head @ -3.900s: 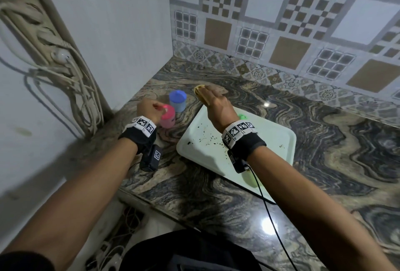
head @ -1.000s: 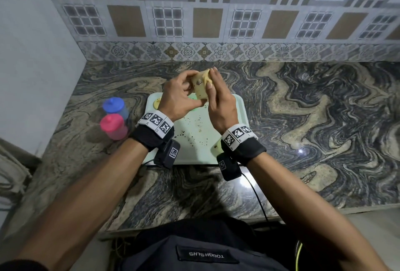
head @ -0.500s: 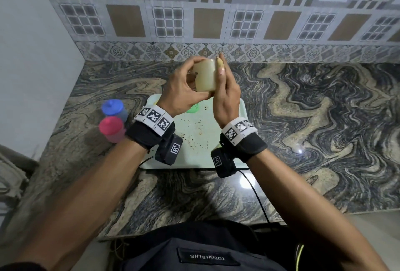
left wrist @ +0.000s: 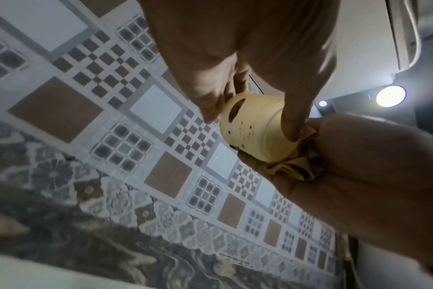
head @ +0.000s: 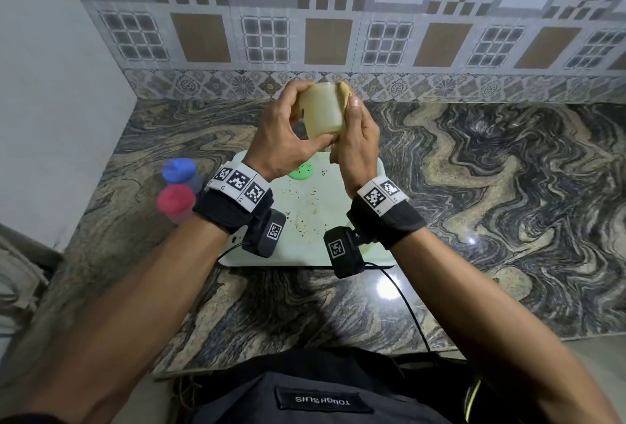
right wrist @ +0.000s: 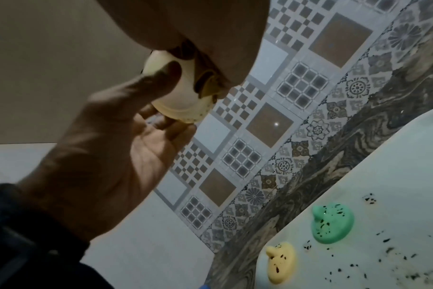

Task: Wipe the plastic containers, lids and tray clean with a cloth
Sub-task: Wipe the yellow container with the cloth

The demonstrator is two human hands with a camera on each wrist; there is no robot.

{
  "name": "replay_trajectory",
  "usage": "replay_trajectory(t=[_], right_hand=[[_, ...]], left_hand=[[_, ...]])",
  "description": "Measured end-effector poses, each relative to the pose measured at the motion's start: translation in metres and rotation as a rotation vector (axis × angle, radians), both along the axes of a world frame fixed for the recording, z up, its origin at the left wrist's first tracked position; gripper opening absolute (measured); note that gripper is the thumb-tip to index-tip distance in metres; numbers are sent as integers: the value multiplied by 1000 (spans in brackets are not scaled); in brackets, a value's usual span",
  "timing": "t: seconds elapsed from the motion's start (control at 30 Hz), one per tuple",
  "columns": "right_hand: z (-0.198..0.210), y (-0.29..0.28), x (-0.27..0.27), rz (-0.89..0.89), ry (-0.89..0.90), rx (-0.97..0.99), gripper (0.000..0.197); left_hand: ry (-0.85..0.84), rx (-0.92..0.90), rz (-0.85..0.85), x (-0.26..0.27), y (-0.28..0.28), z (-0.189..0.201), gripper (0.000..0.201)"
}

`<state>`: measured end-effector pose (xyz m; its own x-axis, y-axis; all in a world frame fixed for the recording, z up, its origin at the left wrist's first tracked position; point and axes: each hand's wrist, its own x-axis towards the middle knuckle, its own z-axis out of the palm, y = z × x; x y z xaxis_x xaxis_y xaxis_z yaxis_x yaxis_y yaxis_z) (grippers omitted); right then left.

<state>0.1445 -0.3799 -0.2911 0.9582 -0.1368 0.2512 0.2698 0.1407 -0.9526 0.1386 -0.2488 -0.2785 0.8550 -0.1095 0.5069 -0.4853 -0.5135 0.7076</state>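
Container point(head: 321, 114) gripped by left hand point(head: 283, 139), right hand point(head: 355, 145) pressing cloth point(left wrist: 294, 166).

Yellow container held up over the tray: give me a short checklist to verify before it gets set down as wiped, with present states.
1. Left hand grips the yellow container firmly: ok, fingers and thumb curl round it.
2. Cloth is against the container: ok, the right hand presses it there.
3. Container's outside is clean: not ok, dark specks show near its rim in the left wrist view.
4. Container's inside is clean: cannot tell.
5. Tray is fit to receive it: not ok, crumbs are scattered on it.
6. Yellow lid and green lid are wiped: not ok, both are speckled.
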Motion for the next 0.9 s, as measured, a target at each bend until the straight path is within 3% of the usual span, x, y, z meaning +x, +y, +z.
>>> replay_trajectory(t=[0.23, 0.4, 0.43, 0.57, 0.67, 0.83, 0.9], right_hand=[[7, 4, -8, -27, -70, -74, 42], [17, 1, -7, -21, 84, 117, 37], [18, 1, -7, -29, 85, 118, 36], [19, 1, -10, -67, -91, -45, 44], [15, 3, -10, -94, -178, -168, 44], [27, -4, -8, -48, 107, 154, 41], [33, -6, -14, -33, 18, 106, 40]], left_hand=[[-97, 202, 42, 0, -5, 22, 72], [-11, -112, -44, -2, -8, 16, 74], [17, -105, -35, -1, -8, 15, 75], [-47, 185, 68, 3, -2, 29, 78], [-122, 215, 30, -1, -7, 36, 76], [-8, -57, -27, -5, -9, 24, 78], [3, 53, 29, -4, -8, 28, 82]])
